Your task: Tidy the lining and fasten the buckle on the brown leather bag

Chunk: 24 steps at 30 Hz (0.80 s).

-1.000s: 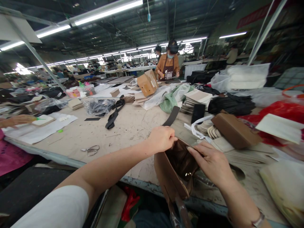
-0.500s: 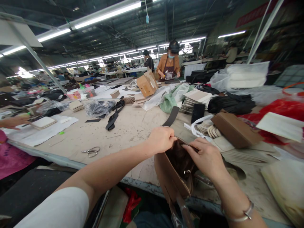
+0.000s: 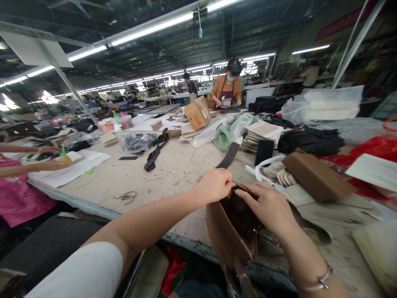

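The worktable [image 3: 173, 178] is extending beyond the brown bag [image 3: 228, 234] and to both sides of it. The bag is occupying the near edge of the table; its body is lying below both hands, its mouth is facing upward, and its straps are hanging at the lower end. Whether the edge is bearing its weight cannot be told. The brown box [image 3: 316, 176] is lying to the right of the bag, well apart. The right hand [image 3: 269, 207] is clamping the bag's far rim, the thumb pressing the inner side and the fingers lying over the outer side. The left hand [image 3: 215, 185] is pinching the same rim farther left, its fingers curling together on the material; the fingertips are partly hidden. The dark strip [image 3: 228, 155] is lying beyond the bag. The scissors [image 3: 127, 197] are lying to the left of the bag, well apart.
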Motion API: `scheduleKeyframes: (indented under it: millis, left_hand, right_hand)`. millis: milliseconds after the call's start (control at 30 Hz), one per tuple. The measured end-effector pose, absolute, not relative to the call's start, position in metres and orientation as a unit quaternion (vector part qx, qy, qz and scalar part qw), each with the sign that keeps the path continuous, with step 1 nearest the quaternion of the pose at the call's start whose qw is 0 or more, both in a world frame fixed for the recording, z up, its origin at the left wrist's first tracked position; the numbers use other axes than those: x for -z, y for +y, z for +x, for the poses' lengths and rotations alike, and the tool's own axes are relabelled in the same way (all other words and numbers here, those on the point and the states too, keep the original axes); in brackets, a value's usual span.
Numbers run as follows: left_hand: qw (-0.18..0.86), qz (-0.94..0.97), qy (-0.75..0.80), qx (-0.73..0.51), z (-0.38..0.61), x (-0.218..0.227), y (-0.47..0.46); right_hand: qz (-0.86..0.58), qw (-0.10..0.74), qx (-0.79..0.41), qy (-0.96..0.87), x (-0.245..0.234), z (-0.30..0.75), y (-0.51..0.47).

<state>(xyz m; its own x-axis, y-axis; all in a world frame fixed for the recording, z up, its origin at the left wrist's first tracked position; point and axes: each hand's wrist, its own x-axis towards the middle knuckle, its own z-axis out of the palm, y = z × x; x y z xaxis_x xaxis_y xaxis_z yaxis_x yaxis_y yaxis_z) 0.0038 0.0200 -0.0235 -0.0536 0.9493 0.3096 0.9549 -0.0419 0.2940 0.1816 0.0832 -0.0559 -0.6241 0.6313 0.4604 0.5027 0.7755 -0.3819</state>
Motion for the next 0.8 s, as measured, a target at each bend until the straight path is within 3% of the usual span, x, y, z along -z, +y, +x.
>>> scheduleKeyframes:
  millis: [167, 300, 433, 800]
  left_hand:
    - [-0.069, -0.662, -0.685, 0.297, -0.004, 0.02, 0.007]
    - [-0.113, -0.653, -0.727, 0.178, -0.02, 0.011, -0.005]
    - [-0.152, -0.709, -0.681, 0.104, -0.04, 0.001, -0.011]
    - [-0.125, -0.737, -0.638, 0.181, -0.036, 0.007, -0.004]
  right_hand:
    - [-0.337, 0.27, -0.133, -0.892, 0.058, 0.179, 0.085]
    - [-0.347, 0.273, -0.123, -0.889, 0.053, 0.183, 0.077]
    - [-0.349, 0.225, -0.094, -0.905, 0.043, 0.188, 0.06]
    - [-0.351, 0.237, -0.121, -0.898, 0.048, 0.189, 0.057]
